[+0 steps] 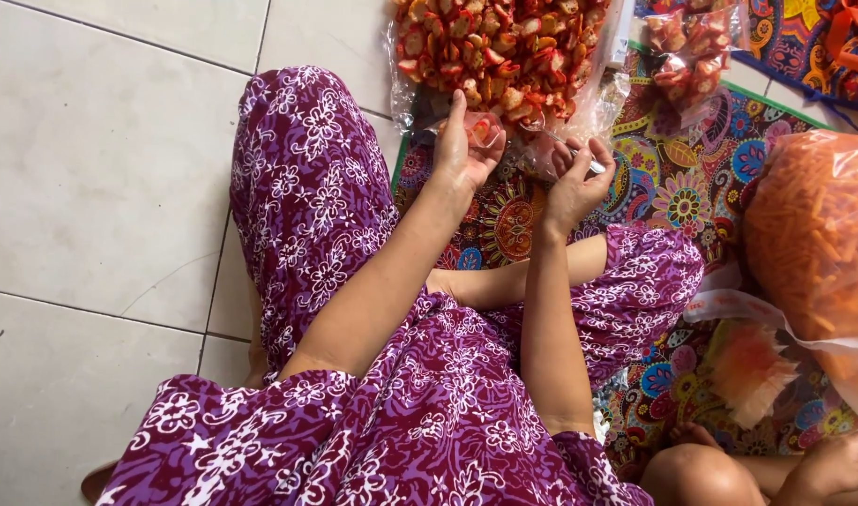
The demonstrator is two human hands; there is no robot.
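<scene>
Bare tiled floor (pixel 101 187) lying open leftward, snack bag (pixel 504 47) blocking ahead, orange bag (pixel 813 234) crowding the mat's (pixel 672 178) right edge

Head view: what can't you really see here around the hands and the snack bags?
- Small bag: contents too small, half hidden by the left hand.
- Right hand: holds something thin, too small to identify.
- Big snack bag: cut off by the top edge.
- Orange bag: cut off by the right edge.

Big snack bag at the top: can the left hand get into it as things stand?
Probably yes. The left hand, holding a small bag, is right at the big snack bag's open edge, and nothing lies between them.
</scene>
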